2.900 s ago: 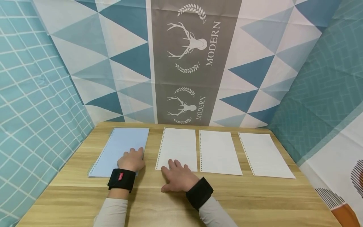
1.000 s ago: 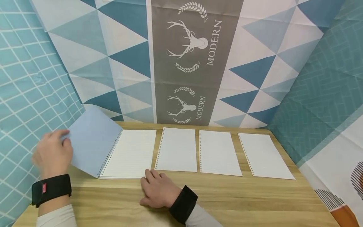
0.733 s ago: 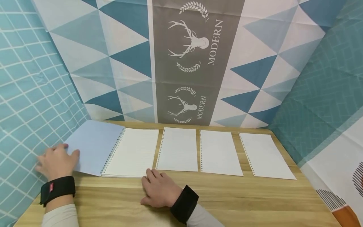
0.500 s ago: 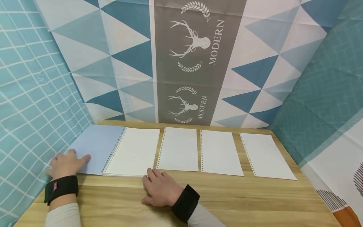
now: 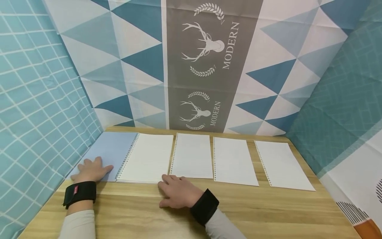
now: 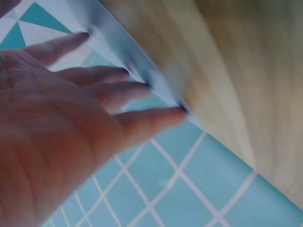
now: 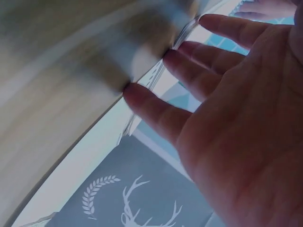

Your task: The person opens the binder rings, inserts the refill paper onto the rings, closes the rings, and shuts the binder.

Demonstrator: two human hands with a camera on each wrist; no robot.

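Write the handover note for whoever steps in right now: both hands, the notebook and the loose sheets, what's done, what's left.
Left hand: open, flat on the blue cover, which lies folded out to the left on the wooden table.
Right hand: open, fingertips at the near right corner of the open notebook's lined page.
Three loose punched sheets lie in a row to the right: first, second, third, none touching a hand.
Done: notebook opened flat.
Left: the three sheets are untouched and lie outside the notebook.
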